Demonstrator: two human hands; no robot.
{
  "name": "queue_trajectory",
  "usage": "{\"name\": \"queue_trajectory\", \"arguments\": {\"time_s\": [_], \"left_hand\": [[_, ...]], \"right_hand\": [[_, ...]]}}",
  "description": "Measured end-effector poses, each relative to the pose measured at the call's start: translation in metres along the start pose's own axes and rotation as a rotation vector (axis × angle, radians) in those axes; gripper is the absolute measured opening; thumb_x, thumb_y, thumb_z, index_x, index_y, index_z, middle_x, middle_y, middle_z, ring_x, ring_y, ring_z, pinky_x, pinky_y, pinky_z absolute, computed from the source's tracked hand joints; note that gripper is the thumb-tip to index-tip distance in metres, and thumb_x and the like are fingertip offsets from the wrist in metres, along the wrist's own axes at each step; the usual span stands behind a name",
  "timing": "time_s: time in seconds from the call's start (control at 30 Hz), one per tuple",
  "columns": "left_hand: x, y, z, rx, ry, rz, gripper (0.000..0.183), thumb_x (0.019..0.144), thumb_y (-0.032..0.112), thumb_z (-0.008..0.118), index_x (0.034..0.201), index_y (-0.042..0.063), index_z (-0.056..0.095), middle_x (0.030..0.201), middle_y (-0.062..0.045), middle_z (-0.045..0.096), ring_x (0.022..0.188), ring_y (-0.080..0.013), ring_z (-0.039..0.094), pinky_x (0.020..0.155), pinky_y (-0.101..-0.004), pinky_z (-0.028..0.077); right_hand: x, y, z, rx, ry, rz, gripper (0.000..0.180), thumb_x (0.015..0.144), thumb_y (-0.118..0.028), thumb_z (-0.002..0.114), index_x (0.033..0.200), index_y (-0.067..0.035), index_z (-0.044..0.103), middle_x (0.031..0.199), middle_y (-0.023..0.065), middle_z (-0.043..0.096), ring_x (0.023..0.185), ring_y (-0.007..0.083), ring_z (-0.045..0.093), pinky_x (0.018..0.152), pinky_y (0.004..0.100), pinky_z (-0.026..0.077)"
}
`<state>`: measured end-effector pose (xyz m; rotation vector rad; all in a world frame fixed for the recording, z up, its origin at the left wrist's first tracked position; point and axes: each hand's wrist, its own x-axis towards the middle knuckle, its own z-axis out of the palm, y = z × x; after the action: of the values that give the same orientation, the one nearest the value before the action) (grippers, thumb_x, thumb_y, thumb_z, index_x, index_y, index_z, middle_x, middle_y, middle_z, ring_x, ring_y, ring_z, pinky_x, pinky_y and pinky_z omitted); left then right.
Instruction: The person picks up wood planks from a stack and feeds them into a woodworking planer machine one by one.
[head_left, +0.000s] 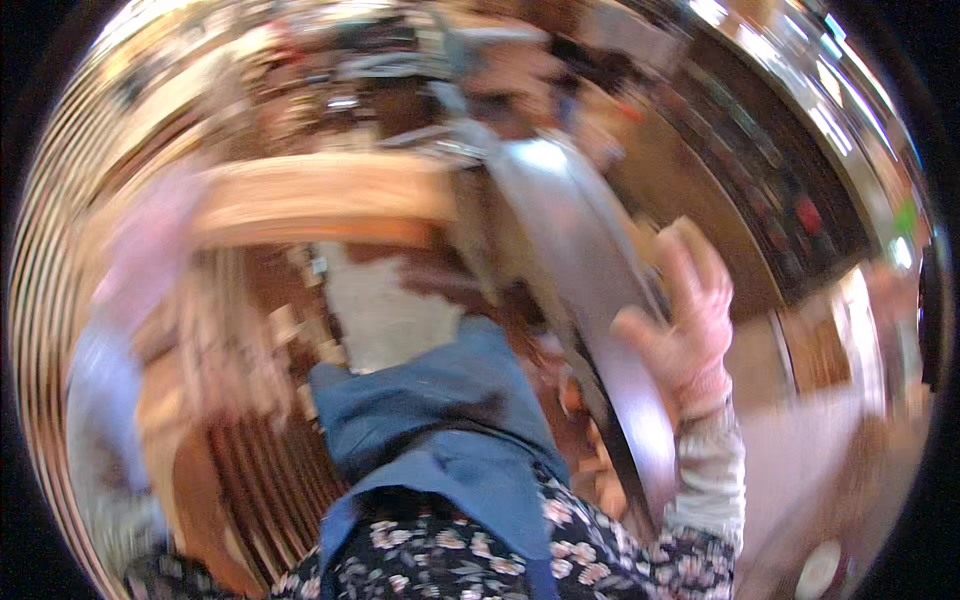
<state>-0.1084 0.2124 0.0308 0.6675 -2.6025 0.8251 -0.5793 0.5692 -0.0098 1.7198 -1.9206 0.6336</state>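
Strong motion blur covers most of the view. My left hand (154, 221) is a smear at the left end of a thick piece of pale wood (322, 195); whether its fingers grip the wood cannot be made out. On the right, my right hand (684, 315) has its thumb and fingers spread and holds nothing. It is beside the outer edge of a long, shiny metal surface (577, 217), which seems to belong to a machine. The far end of the wood comes close to that metal; contact between them is unclear.
Below the wood, a patch of grey floor (390, 307) shows beyond my blue apron (442, 397). Ribbed, striped brown boards or slats (262, 480) curve along the left. A dark shelf or rack (757, 172) stands at the upper right. Blurred clutter (300, 97) fills the top.
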Motion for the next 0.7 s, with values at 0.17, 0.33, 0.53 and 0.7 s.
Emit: {"name": "queue_trajectory", "arguments": {"time_s": [0.17, 0.33, 0.53, 0.7], "left_hand": [[0.103, 0.104, -0.014, 0.004, 0.292, 0.407, 0.031, 0.090, 0.019, 0.068, 0.120, 0.012, 0.071, 0.121, -0.011, 0.073, 0.123, -0.0334, 0.070, 0.104, -0.0455, 0.060], [0.181, 0.182, 0.032, -0.068, 0.640, 0.384, 0.017, 0.088, 0.026, 0.069, 0.103, 0.017, 0.068, 0.096, 0.000, 0.070, 0.097, -0.0282, 0.070, 0.093, -0.0555, 0.056], [0.164, 0.066, 0.005, -0.048, -0.200, 0.152, 0.015, 0.092, 0.019, 0.065, 0.088, 0.008, 0.074, 0.079, -0.018, 0.075, 0.068, -0.0271, 0.073, 0.062, -0.0534, 0.058], [-0.045, -0.103, -0.004, 0.185, -0.537, -0.362, 0.050, 0.096, 0.002, 0.063, 0.145, 0.006, 0.054, 0.117, -0.019, 0.073, 0.088, -0.0277, 0.074, 0.067, -0.0399, 0.062]], "right_hand": [[0.036, -0.069, 0.041, 0.178, -0.278, -0.163, 0.118, 0.062, -0.034, 0.095, 0.166, -0.013, 0.044, 0.161, 0.0309, 0.048, 0.145, 0.0534, 0.048, 0.120, 0.0563, 0.043], [-0.043, -0.008, 0.060, 0.050, -0.310, 0.202, 0.112, 0.067, -0.022, 0.090, 0.166, -0.007, 0.040, 0.147, 0.0269, 0.060, 0.129, 0.0479, 0.061, 0.111, 0.0529, 0.050], [-0.148, -0.002, 0.000, -0.268, -0.481, 0.209, 0.098, 0.085, -0.045, 0.087, 0.159, 0.004, 0.047, 0.149, 0.0354, 0.058, 0.129, 0.0492, 0.064, 0.108, 0.0499, 0.055], [-0.127, -0.001, 0.040, -0.246, -0.121, 0.165, 0.093, 0.083, -0.052, 0.089, 0.150, 0.005, 0.058, 0.129, 0.0328, 0.070, 0.108, 0.0485, 0.072, 0.092, 0.0520, 0.061]]}}
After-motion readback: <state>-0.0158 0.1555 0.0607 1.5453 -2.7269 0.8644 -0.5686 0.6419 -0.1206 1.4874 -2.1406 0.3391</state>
